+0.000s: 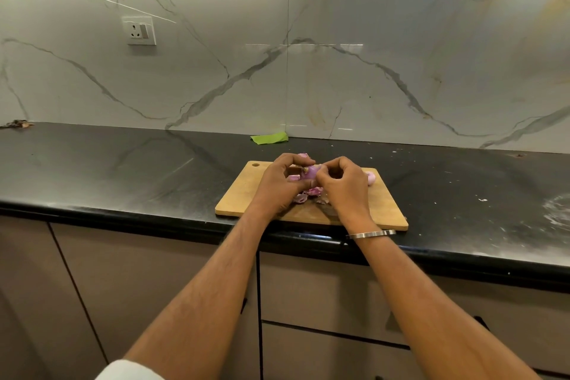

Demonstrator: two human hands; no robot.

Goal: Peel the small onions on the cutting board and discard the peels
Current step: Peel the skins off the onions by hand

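Observation:
A small purple onion [312,173] is held above the wooden cutting board [240,194]. My left hand [277,185] grips it from the left, and my right hand [344,187] pinches its skin from the right. Loose purple peels [308,194] lie on the board under my hands. Another peeled onion [371,178] rests on the board just right of my right hand. More onion shows behind my left hand [303,157], mostly hidden.
The board lies near the front edge of a black countertop [123,170]. A green scrap [269,138] sits against the marble wall behind it. Brown debris [17,124] lies at the far left. White smears mark the counter at the right [555,210].

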